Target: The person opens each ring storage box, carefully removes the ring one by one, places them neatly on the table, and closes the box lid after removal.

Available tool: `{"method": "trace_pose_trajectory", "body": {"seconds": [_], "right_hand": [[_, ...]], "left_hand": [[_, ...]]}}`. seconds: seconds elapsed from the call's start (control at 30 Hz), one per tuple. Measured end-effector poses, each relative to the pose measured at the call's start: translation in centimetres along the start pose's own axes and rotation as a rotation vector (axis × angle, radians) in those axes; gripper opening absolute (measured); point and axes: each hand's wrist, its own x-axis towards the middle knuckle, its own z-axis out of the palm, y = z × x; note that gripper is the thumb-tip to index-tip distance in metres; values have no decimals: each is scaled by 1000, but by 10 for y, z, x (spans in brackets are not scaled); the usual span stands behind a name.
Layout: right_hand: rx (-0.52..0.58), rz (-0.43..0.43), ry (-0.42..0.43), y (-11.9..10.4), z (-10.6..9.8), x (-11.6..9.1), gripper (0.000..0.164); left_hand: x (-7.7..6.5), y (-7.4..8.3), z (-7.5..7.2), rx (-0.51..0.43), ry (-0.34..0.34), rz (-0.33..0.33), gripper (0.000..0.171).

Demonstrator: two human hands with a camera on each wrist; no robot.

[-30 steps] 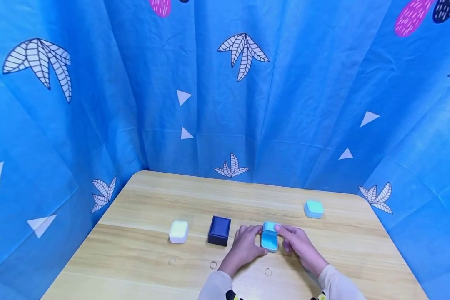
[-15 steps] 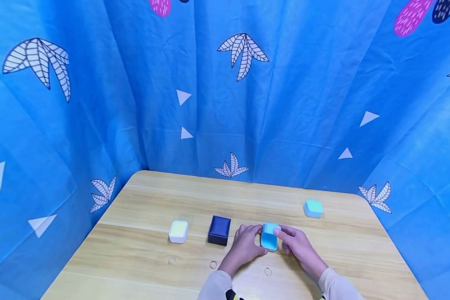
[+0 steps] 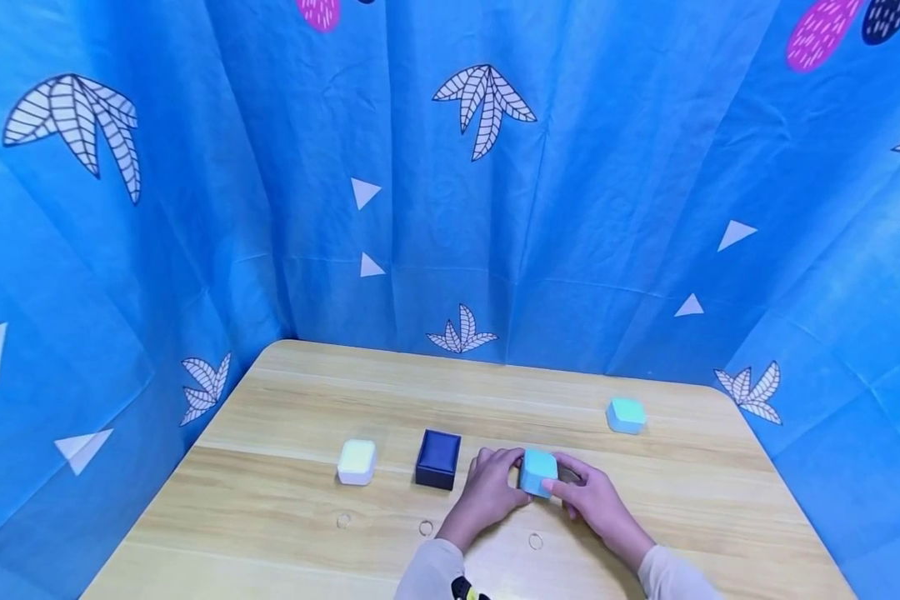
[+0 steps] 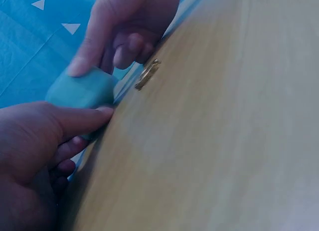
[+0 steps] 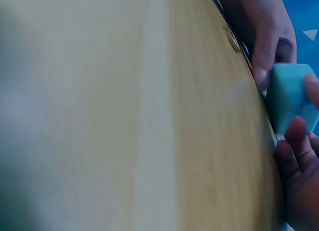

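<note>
A turquoise ring box with its lid down sits on the wooden table between both hands. My left hand grips its left side, thumb at the near corner and fingers at the far one. From the right, my right hand holds the same box, thumb on the front of the lid. In the left wrist view the turquoise ring box shows between the thumbs of both hands. Nearer on the table lies a gold ring. A second ring is left of it, beside my left forearm.
A dark blue ring box and a white ring box stand to the left. Another ring lies before the white one. A mint-green ring box stands at the back right. Blue patterned curtain surrounds the table.
The turquoise ring box stood open before; its lid has come down and it is now closed. My right thumb has moved toward me with the lid. The left hand stays in place.
</note>
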Motion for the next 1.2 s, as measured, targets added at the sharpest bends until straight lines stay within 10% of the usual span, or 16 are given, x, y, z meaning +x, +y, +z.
{"method": "trace_pose_trajectory", "body": {"seconds": [1.2], "right_hand": [[-61, -56, -34, 3, 0, -2, 70]], "left_hand": [[-1, 1, 1, 32, -18, 1, 80]]}}
